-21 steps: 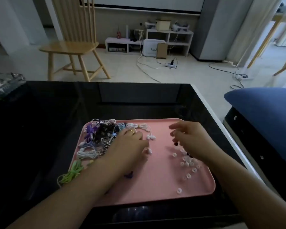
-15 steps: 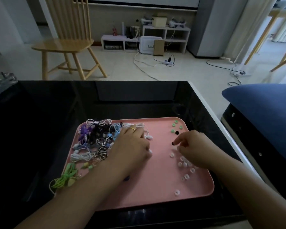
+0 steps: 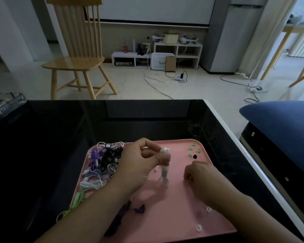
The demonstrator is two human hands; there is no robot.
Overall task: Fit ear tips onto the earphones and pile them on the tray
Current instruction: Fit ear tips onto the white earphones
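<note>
White earphone [image 3: 165,150] sits pinched between the thumb and fingers of the left hand [image 3: 140,165], raised above the middle of the pink tray [image 3: 165,225], its cord hanging to the tray. Right hand [image 3: 203,179] rests knuckles-up on the tray with fingers curled under; whether it holds anything I cannot tell. Tangled earphones [image 3: 104,160] heap at the tray's left side, green ear tips [image 3: 193,149] in its far right corner.

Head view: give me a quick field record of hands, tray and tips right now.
left hand: raised above the tray, pinching a white earphone, cable dangling
right hand: fingers curled down on the tray among the white tips; grasp hidden
tray: pink, on black table
earphone pile: tray's left side
green tips: far right corner
</note>
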